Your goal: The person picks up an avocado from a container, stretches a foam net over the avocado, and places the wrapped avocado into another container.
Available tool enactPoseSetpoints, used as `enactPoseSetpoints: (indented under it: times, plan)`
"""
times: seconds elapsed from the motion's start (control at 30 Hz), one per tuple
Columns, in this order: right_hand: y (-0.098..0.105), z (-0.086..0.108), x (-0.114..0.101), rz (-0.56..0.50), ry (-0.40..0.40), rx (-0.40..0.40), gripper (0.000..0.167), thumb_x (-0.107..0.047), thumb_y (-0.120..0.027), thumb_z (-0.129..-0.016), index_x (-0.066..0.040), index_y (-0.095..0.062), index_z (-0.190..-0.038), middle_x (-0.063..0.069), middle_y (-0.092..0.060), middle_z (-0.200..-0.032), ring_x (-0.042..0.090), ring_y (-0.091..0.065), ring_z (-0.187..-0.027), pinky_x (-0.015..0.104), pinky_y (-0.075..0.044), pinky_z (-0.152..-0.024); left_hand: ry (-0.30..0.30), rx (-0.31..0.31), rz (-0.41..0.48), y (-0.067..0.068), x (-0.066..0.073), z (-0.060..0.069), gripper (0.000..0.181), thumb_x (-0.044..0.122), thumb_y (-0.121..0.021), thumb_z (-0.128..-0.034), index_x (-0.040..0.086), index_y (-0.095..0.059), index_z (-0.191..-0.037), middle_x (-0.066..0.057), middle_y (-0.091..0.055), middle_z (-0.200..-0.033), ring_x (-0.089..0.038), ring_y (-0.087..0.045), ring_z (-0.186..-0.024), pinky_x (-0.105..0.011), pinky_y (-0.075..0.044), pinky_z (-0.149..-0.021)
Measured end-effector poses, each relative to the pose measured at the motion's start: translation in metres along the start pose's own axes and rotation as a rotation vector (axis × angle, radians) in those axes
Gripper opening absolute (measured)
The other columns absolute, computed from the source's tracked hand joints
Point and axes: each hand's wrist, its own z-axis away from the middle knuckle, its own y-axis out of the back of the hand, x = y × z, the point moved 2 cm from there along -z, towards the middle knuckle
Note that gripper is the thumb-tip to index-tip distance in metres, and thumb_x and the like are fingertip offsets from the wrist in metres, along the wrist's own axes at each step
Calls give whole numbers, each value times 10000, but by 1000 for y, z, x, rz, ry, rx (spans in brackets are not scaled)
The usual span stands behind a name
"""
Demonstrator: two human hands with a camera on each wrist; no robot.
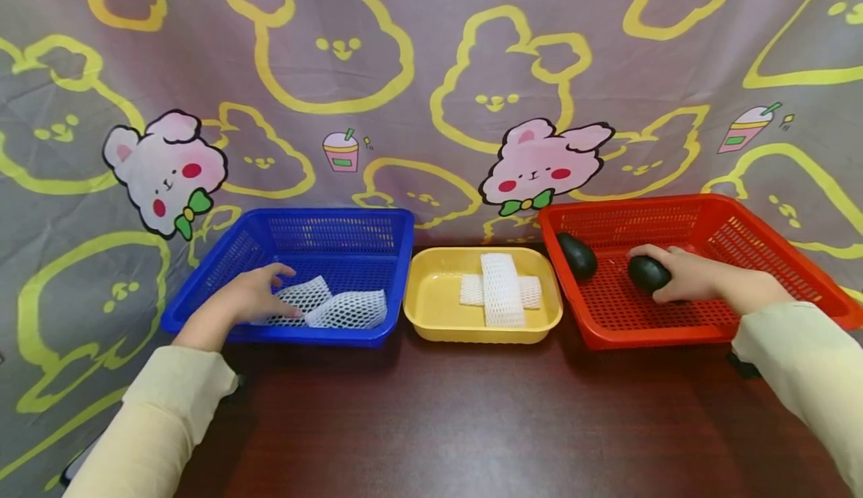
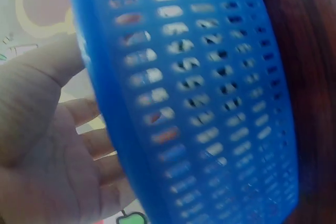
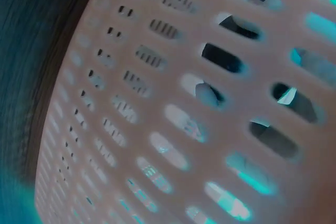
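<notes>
Inside the blue basket (image 1: 288, 335), my left hand (image 1: 255, 294) has its thumb and fingers spread apart at the left end of a white foam net (image 1: 306, 296); whether it touches the net cannot be told. A second foam net (image 1: 350, 309) lies to the right. The left wrist view shows the palm and loosely bent fingers of that hand (image 2: 58, 156) behind the basket wall (image 2: 205, 103). In the red basket (image 1: 647, 335), my right hand (image 1: 694, 277) grips a dark oval fruit (image 1: 647, 274). Another dark fruit (image 1: 577, 256) lies by the basket's left wall.
Between the baskets stands a yellow tray (image 1: 431, 311) with two white foam nets crossed in it, one (image 1: 502, 292) on top of the other. A patterned cloth (image 1: 418, 56) hangs behind. The dark wooden table (image 1: 458, 415) extends in front. In the right wrist view, the perforated basket wall (image 3: 184, 93) hides the hand.
</notes>
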Motion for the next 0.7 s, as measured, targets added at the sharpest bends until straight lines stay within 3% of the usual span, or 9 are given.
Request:
enactPoseSetpoints:
  times: [0.37,0.7]
  plan:
    - [8,18,-12,-20,76,95,793,-132,-842,-807,-89,-414,-1473,270,-513,-1302,442,-492,-1115,616,-510,-818,-96,74,-4,-2,29,-1,686,319,-817,-869,-33,-541,-1390,-338,-571,-1330,-539,-543,-1195,-646,-455,-941]
    - [18,33,-23,-61,133,178,779,-91,-836,-822,-87,-412,-1476,212,-518,-1318,389,-510,-1115,476,-511,-788,-205,146,105,-8,51,0,556,334,-725,-954,23,-571,-1388,-274,-603,-1335,-461,-604,-1176,-605,-490,-931]
